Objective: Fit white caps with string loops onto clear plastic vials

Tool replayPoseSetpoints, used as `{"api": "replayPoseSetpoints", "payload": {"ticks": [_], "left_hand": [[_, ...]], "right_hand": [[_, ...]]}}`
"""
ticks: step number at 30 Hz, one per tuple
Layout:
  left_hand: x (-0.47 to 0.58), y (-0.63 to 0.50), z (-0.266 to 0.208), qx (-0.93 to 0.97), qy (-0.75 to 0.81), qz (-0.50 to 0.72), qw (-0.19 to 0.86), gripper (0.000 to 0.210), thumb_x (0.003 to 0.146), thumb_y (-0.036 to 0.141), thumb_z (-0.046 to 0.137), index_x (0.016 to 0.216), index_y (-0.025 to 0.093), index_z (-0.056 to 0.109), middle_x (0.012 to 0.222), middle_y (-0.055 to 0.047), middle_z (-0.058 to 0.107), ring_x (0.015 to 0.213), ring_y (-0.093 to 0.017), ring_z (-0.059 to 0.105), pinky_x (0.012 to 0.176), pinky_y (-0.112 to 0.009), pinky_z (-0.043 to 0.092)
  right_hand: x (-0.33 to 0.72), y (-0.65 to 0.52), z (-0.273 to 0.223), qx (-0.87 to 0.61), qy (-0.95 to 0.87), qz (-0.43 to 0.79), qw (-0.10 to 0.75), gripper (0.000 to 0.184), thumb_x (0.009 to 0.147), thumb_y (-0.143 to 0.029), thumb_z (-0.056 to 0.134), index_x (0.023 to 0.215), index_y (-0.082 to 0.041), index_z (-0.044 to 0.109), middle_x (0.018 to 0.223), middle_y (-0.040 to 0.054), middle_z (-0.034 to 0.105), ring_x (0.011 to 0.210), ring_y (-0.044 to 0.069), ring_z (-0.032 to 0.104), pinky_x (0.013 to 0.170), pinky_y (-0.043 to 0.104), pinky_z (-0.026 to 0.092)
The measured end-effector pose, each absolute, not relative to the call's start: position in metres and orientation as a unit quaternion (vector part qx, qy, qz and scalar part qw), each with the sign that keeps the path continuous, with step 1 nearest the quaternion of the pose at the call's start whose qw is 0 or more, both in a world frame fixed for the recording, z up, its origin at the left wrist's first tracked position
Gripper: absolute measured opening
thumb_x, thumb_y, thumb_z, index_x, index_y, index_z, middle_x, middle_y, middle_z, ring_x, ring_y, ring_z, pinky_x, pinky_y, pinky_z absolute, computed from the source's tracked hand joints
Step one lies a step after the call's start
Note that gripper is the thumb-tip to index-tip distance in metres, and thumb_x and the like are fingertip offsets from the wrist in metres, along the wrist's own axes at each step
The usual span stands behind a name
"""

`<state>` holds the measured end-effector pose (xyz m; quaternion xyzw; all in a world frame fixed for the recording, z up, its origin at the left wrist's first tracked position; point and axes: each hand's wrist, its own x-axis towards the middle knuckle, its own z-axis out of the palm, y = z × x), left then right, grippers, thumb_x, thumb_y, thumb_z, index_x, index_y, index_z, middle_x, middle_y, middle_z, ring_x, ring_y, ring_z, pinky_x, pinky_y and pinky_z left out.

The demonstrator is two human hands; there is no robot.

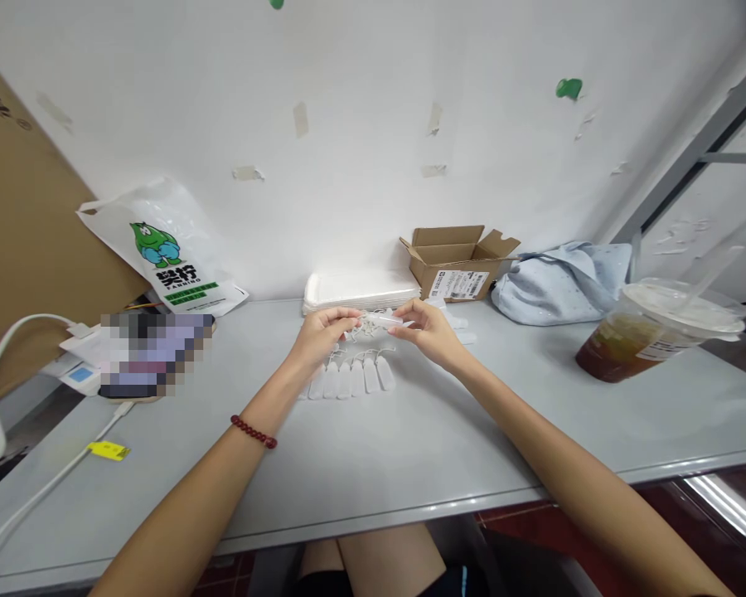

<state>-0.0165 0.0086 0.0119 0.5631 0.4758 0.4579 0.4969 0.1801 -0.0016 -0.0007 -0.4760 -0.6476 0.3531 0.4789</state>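
Observation:
My left hand (317,336) is closed in a pinch on the thin white string at one end of a small translucent white tag (385,319). The tag's other end sits between the thumb and fingers of my right hand (433,333). Both hands hover just above the table, facing each other. Below them lies a row of similar white tags (351,380), side by side, their strings pointing away from me. A loose tangle of white strings (366,328) shows between my hands. A few more tags (455,320) lie beyond my right hand, partly hidden by it.
Against the wall are a flat white stack (360,288), an open cardboard box (457,269) and a light blue cloth bundle (559,283). A lidded drink cup (652,332) stands at right. At left are a white plastic bag (167,249), a blurred-out phone (162,356) and a white cable (43,497).

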Motion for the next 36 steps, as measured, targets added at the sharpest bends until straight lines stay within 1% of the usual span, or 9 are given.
{"api": "replayPoseSetpoints", "payload": {"ticks": [5,9,16,19,22,27,29,32,36], "left_hand": [[-0.0142,0.0092,0.0093,0.547,0.447,0.468,0.531,0.020,0.063,0.029,0.071,0.078,0.016,0.072,0.076,-0.003,0.067,0.068,-0.012,0.053,0.063,-0.025,0.040],[-0.0133,0.0089,0.0095,0.530,0.434,0.477,0.551,0.023,0.062,0.031,0.072,0.077,0.014,0.070,0.076,-0.004,0.065,0.064,-0.011,0.052,0.062,-0.026,0.040],[-0.0133,0.0072,0.0079,0.569,0.432,0.459,0.527,0.024,0.064,0.037,0.072,0.074,0.015,0.067,0.078,-0.004,0.065,0.071,-0.013,0.054,0.064,-0.025,0.040],[-0.0137,0.0086,0.0052,0.567,0.428,0.459,0.534,0.024,0.065,0.036,0.072,0.078,0.017,0.066,0.076,-0.002,0.065,0.070,-0.013,0.055,0.064,-0.025,0.041],[-0.0135,0.0091,0.0039,0.575,0.426,0.452,0.532,0.026,0.066,0.037,0.072,0.083,0.018,0.068,0.077,-0.002,0.066,0.072,-0.013,0.056,0.065,-0.026,0.041],[-0.0115,0.0046,0.0079,0.600,0.452,0.441,0.491,0.028,0.065,0.040,0.072,0.082,0.018,0.071,0.081,-0.004,0.068,0.074,-0.015,0.056,0.066,-0.027,0.042],[-0.0114,0.0027,0.0102,0.612,0.455,0.435,0.479,0.027,0.066,0.041,0.071,0.079,0.018,0.072,0.082,-0.005,0.068,0.073,-0.015,0.055,0.066,-0.027,0.042],[-0.0129,0.0018,0.0119,0.630,0.451,0.422,0.470,0.026,0.067,0.043,0.069,0.073,0.018,0.073,0.074,-0.004,0.068,0.068,-0.014,0.054,0.065,-0.027,0.043],[-0.0134,0.0009,0.0124,0.635,0.461,0.410,0.465,0.027,0.068,0.043,0.068,0.070,0.016,0.073,0.069,-0.004,0.066,0.063,-0.013,0.053,0.064,-0.027,0.043]], "right_hand": [[0.1785,-0.0045,0.0015,-0.471,-0.645,0.377,0.470,0.025,0.064,-0.034,0.070,0.078,-0.020,0.053,0.088,0.0036,0.065,0.077,0.016,0.058,0.067,0.031,0.045],[0.1783,-0.0052,0.0015,-0.469,-0.646,0.379,0.467,0.028,0.064,-0.037,0.071,0.077,-0.019,0.054,0.086,0.0035,0.065,0.074,0.016,0.058,0.066,0.031,0.044],[0.1772,-0.0064,0.0010,-0.461,-0.651,0.385,0.464,0.024,0.066,-0.034,0.069,0.078,-0.020,0.054,0.085,0.0023,0.066,0.072,0.015,0.059,0.066,0.031,0.044],[0.1765,-0.0080,0.0017,-0.450,-0.653,0.398,0.460,0.024,0.067,-0.034,0.069,0.078,-0.019,0.054,0.086,0.0031,0.066,0.070,0.015,0.059,0.065,0.031,0.045],[0.1764,-0.0092,0.0020,-0.445,-0.657,0.403,0.456,0.024,0.068,-0.035,0.068,0.079,-0.019,0.054,0.087,0.0037,0.067,0.072,0.016,0.060,0.067,0.032,0.045],[0.1772,-0.0084,0.0000,-0.445,-0.665,0.398,0.449,0.024,0.069,-0.036,0.068,0.079,-0.020,0.054,0.083,0.0022,0.066,0.071,0.016,0.059,0.067,0.032,0.046],[0.1776,-0.0075,-0.0014,-0.439,-0.671,0.397,0.447,0.023,0.069,-0.036,0.067,0.080,-0.020,0.054,0.082,0.0020,0.066,0.070,0.015,0.059,0.066,0.032,0.045],[0.1779,-0.0067,-0.0035,-0.429,-0.691,0.378,0.442,0.022,0.070,-0.034,0.067,0.081,-0.020,0.055,0.081,0.0017,0.065,0.070,0.015,0.059,0.067,0.032,0.045],[0.1767,-0.0078,-0.0054,-0.435,-0.713,0.327,0.442,0.017,0.077,-0.032,0.060,0.086,-0.019,0.055,0.078,0.0012,0.064,0.069,0.015,0.058,0.066,0.031,0.045]]}}
